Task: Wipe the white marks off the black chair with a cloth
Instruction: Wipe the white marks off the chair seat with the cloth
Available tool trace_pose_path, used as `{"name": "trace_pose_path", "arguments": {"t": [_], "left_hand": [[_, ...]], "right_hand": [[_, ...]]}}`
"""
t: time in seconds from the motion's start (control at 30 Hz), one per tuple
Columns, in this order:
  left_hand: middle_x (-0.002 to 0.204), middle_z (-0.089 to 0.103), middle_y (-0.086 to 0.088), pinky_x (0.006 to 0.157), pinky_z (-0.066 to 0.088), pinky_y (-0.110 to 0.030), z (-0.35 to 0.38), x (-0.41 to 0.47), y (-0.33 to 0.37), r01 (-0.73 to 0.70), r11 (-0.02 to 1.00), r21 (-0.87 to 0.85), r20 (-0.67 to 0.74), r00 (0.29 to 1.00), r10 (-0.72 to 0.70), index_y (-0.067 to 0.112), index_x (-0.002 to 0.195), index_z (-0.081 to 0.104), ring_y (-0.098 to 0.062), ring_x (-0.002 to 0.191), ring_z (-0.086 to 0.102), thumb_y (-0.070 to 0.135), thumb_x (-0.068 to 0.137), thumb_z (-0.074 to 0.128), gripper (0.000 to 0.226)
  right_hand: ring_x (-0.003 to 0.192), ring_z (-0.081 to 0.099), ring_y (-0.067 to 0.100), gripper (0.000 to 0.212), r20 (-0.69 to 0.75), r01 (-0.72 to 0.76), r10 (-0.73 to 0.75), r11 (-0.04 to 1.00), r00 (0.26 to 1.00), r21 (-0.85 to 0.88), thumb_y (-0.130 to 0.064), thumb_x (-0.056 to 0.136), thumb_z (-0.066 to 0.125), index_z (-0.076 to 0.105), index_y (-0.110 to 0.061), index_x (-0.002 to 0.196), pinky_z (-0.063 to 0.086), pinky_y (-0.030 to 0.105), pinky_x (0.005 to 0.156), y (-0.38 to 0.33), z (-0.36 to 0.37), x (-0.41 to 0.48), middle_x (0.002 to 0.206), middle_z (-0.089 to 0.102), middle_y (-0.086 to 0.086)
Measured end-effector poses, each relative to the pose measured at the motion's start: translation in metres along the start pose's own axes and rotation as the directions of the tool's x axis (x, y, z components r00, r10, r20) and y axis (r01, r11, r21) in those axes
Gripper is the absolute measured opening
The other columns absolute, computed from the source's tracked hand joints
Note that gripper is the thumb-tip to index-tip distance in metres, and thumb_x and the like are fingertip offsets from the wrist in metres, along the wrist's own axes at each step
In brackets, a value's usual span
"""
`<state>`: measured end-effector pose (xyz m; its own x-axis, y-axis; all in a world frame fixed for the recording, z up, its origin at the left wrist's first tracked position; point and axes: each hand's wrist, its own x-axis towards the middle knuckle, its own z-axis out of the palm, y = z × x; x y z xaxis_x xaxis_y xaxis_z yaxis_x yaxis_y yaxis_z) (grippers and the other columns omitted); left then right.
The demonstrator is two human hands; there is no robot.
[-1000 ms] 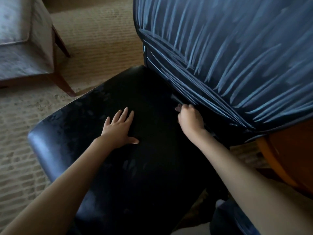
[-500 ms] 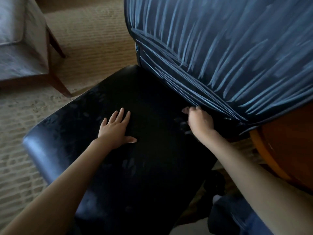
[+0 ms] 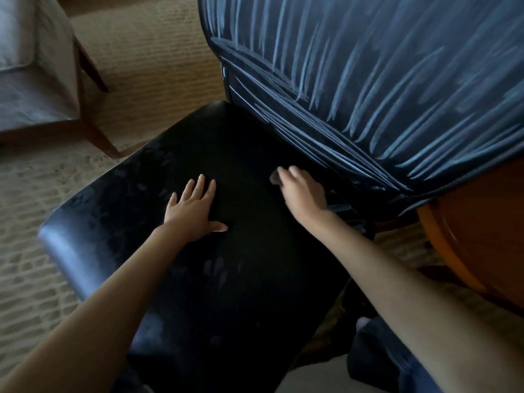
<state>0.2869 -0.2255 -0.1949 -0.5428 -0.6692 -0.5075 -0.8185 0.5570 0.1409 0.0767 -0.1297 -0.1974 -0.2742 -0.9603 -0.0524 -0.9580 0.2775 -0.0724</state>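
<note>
The black chair's seat [image 3: 241,279] fills the middle of the view, with faint smudges on it. Its backrest [image 3: 368,80] at the upper right is covered in long white strokes, and a few white marks [image 3: 340,207] lie in the gap where the seat meets the back. My left hand [image 3: 192,208] lies flat on the seat with its fingers spread. My right hand [image 3: 303,191] is closed at the back of the seat, blurred, with a bit of dark grey cloth [image 3: 274,177] showing at its fingertips.
A grey upholstered armchair [image 3: 34,80] with wooden legs stands at the upper left on beige carpet [image 3: 147,52]. A round wooden table [image 3: 482,236] edges in at the right, close to the chair. My leg in dark trousers [image 3: 382,361] is at the bottom right.
My right hand slid right along the back of the seat, then came back left and slightly forward. The left hand stayed flat in place.
</note>
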Motion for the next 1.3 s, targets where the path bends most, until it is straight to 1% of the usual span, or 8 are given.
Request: {"name": "trace_pose_path", "arguments": {"t": [0.27, 0.33, 0.5, 0.67, 0.8, 0.93, 1.17, 1.3], "left_hand": [[0.157, -0.018, -0.005, 0.118, 0.009, -0.049, 0.01, -0.041, 0.031, -0.009, 0.995, 0.097, -0.228, 0.973, 0.031, 0.023, 0.151, -0.008, -0.025, 0.146, -0.006, 0.045, 0.088, 0.056, 0.092], [0.158, -0.013, -0.004, 0.118, 0.011, -0.046, 0.022, -0.052, 0.05, -0.123, 0.985, 0.123, -0.124, 0.983, 0.138, 0.021, 0.151, -0.005, -0.024, 0.146, -0.004, 0.055, 0.085, 0.055, 0.095], [0.157, -0.019, -0.008, 0.118, 0.008, -0.042, 0.035, -0.056, 0.067, -0.126, 0.988, 0.093, 0.045, 0.992, 0.122, 0.015, 0.15, -0.01, -0.026, 0.145, -0.012, 0.067, 0.076, 0.058, 0.113], [0.156, -0.019, -0.009, 0.118, 0.009, -0.041, 0.034, -0.057, 0.067, -0.124, 0.986, 0.109, 0.041, 0.992, 0.12, 0.015, 0.149, -0.012, -0.025, 0.145, -0.012, 0.069, 0.076, 0.056, 0.114], [0.156, -0.02, -0.009, 0.118, 0.008, -0.041, 0.035, -0.059, 0.066, -0.129, 0.985, 0.112, 0.034, 0.991, 0.126, 0.015, 0.149, -0.013, -0.026, 0.145, -0.013, 0.071, 0.076, 0.053, 0.113], [0.156, -0.021, -0.01, 0.118, 0.007, -0.043, 0.037, -0.059, 0.068, -0.126, 0.984, 0.124, 0.031, 0.992, 0.123, 0.014, 0.149, -0.014, -0.027, 0.145, -0.013, 0.07, 0.077, 0.053, 0.112], [0.157, -0.019, -0.01, 0.118, 0.009, -0.042, 0.037, -0.059, 0.069, -0.126, 0.986, 0.108, 0.024, 0.992, 0.124, 0.013, 0.15, -0.01, -0.027, 0.145, -0.011, 0.067, 0.078, 0.055, 0.111], [0.156, -0.019, -0.009, 0.118, 0.008, -0.042, 0.037, -0.057, 0.068, -0.125, 0.986, 0.108, 0.037, 0.992, 0.121, 0.014, 0.149, -0.011, -0.027, 0.145, -0.012, 0.068, 0.076, 0.056, 0.113]], "right_hand": [[0.105, 0.057, 0.033, 0.028, 0.027, -0.414, 0.421, 0.901, 0.907, -0.131, -0.01, 0.093, 0.047, 0.053, -0.004, 0.12, 0.049, 0.041, 0.078, 0.077, -0.012, -0.081, 0.117, 0.055, 0.015], [0.106, 0.057, 0.032, 0.027, 0.022, -0.471, 0.471, 0.882, 0.882, -0.033, -0.015, 0.092, 0.05, 0.052, -0.004, 0.117, 0.047, 0.04, 0.083, 0.062, -0.011, -0.069, 0.118, 0.055, 0.015], [0.089, 0.063, 0.031, 0.032, -0.106, -0.147, 0.165, 0.975, 0.981, 0.164, -0.009, 0.085, 0.056, 0.059, -0.001, 0.116, 0.05, 0.033, 0.07, -0.032, 0.006, -0.036, 0.103, 0.062, 0.015], [0.056, 0.06, 0.028, 0.019, -0.209, 0.189, -0.184, 0.982, 0.96, 0.002, -0.014, 0.073, 0.061, 0.07, -0.009, 0.089, 0.044, 0.029, 0.042, -0.004, 0.017, -0.063, 0.07, 0.058, 0.007], [0.065, 0.064, 0.035, 0.011, -0.135, -0.206, 0.204, 0.979, 0.97, 0.003, -0.007, 0.074, 0.066, 0.064, -0.004, 0.085, 0.05, 0.036, 0.051, 0.087, 0.003, -0.098, 0.078, 0.061, 0.016], [0.073, 0.064, 0.037, 0.013, -0.155, -0.51, 0.532, 0.845, 0.833, 0.163, -0.013, 0.082, 0.065, 0.063, -0.002, 0.089, 0.053, 0.042, 0.066, 0.075, 0.009, -0.11, 0.084, 0.064, 0.019], [0.058, 0.061, 0.022, 0.039, -0.145, 0.188, -0.173, 0.977, 0.974, 0.098, -0.023, 0.064, 0.079, 0.07, -0.008, 0.099, 0.049, 0.029, 0.05, -0.051, 0.022, -0.126, 0.072, 0.062, 0.004], [0.056, 0.059, 0.03, 0.031, -0.196, 0.059, -0.053, 0.998, 0.979, 0.025, -0.032, 0.078, 0.044, 0.065, -0.01, 0.087, 0.047, 0.031, 0.043, 0.052, 0.01, -0.128, 0.07, 0.057, 0.007]]}}
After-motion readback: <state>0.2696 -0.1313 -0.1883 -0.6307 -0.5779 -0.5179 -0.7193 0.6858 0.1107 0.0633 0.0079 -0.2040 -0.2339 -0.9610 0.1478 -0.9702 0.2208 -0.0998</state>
